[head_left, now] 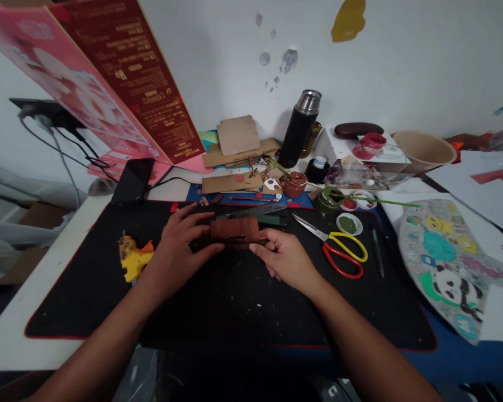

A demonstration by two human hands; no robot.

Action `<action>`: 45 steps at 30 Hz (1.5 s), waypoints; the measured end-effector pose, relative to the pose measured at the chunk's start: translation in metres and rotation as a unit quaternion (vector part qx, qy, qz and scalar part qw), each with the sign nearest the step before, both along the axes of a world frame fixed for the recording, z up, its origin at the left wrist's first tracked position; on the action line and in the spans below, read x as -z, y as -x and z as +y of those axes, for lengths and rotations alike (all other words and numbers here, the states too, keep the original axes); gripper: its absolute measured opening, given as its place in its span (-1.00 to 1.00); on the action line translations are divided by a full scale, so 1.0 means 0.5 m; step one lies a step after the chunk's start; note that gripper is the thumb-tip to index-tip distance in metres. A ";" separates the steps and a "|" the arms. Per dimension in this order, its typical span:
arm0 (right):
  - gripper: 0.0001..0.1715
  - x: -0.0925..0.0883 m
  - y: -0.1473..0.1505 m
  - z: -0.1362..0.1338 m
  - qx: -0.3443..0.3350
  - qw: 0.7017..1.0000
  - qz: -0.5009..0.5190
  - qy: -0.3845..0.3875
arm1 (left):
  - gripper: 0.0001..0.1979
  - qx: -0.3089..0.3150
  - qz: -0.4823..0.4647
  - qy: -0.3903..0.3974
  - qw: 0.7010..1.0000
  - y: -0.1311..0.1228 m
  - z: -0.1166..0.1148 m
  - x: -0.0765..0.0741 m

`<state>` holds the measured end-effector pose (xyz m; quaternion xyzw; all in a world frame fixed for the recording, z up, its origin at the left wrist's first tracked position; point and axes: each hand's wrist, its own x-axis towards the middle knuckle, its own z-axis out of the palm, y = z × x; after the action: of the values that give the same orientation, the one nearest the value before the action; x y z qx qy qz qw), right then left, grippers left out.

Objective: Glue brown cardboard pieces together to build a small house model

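A brown cardboard model [235, 229] is gripped at both ends by the left hand [184, 241] and right hand [285, 258], seemingly for steadiness, near the black mat's [235, 304] far edge.

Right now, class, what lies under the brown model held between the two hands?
The black mat lies under the brown model, which the left hand and right hand hold at its ends. The model and both hands hide the spot directly beneath.
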<state>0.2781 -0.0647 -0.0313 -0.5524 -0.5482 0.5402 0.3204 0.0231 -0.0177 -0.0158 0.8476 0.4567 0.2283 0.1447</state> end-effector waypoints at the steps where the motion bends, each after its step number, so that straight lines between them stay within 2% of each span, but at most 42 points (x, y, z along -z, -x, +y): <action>1: -0.74 -0.001 0.000 0.000 -0.002 1.000 0.001 0.005 | -0.74 0.005 0.001 0.009 1.000 -0.003 0.000 0.005; 6: -0.73 -0.004 -0.001 0.006 -0.002 0.999 0.012 0.037 | -0.71 0.021 0.004 0.054 0.998 -0.010 -0.001 0.020; 14: -0.65 -0.005 -0.001 0.011 -0.003 0.998 0.039 0.057 | -0.67 0.028 -0.047 0.118 0.991 -0.014 0.007 0.010; 19: -0.68 0.001 -0.001 0.010 0.009 0.999 0.021 0.035 | -0.63 -0.002 -0.086 0.126 0.988 -0.015 0.008 0.019; 24: -0.73 0.007 0.006 0.007 0.026 0.999 0.000 -0.019 | -0.73 -0.025 -0.122 0.116 0.985 -0.015 0.003 0.022; 31: -0.71 0.022 0.019 -0.004 0.060 0.996 -0.021 -0.066 | -0.78 -0.034 -0.134 0.077 0.987 -0.023 -0.013 0.024; 35: -0.67 0.024 0.020 -0.003 0.063 0.997 0.023 -0.031 | -0.79 -0.035 -0.123 0.030 0.991 -0.025 -0.017 0.021; 38: -0.62 0.015 0.015 -0.002 0.101 0.992 0.070 -0.037 | -0.82 -0.037 -0.104 -0.025 0.994 -0.022 -0.015 0.014; 42: -0.56 0.003 0.006 -0.001 0.149 0.977 0.143 -0.048 | -0.86 -0.071 -0.093 -0.107 0.987 -0.012 -0.013 -0.001; 45: -0.51 0.002 0.006 -0.001 0.138 0.974 0.176 -0.034 | -0.88 -0.092 -0.102 -0.152 0.979 -0.013 -0.015 -0.014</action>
<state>0.2752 -0.0653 -0.0324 -0.5077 -0.4198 0.5602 0.5021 0.0296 -0.0254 -0.0089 0.7861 0.4757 0.3928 0.0378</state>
